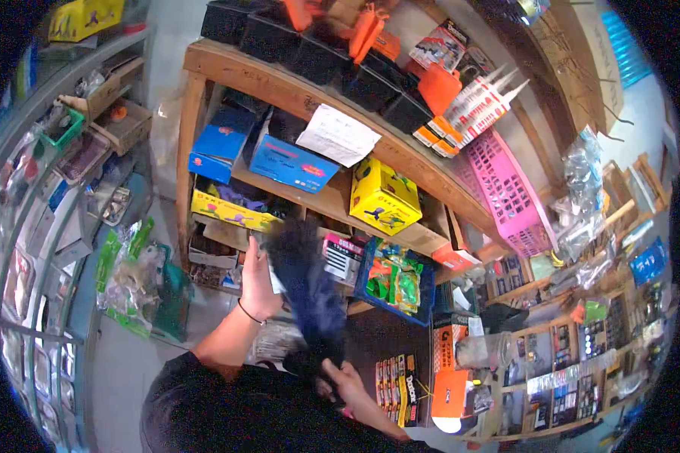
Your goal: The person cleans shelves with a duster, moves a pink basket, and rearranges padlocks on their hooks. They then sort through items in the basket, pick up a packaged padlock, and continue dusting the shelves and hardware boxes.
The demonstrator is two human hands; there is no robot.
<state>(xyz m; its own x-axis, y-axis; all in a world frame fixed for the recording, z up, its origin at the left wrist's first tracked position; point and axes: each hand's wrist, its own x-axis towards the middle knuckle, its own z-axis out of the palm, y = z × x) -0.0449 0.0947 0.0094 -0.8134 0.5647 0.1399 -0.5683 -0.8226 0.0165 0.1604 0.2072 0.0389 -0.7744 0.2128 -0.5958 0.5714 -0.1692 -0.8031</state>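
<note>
A dark, bushy duster (313, 298), smeared by motion, stands up in front of my chest with its top near the shelf. My right hand (345, 383) is closed round its lower end. My left hand (259, 285) is raised just left of the duster, fingers stretched upward and palm turned toward it. A dark band circles the left wrist. Behind the duster's top is a yellow box (234, 211) with purple items inside. A pink and white pack (342, 255) shows just to its right.
The wooden shelf (279, 75) holds blue boxes (293, 162), a yellow box (385, 195), black bins (317, 54) and a pink basket (510, 192). A blue crate (372, 291) of green and orange packs stands lower right. A wire rack (34, 302) lines the left side, near green-edged plastic bags (132, 283).
</note>
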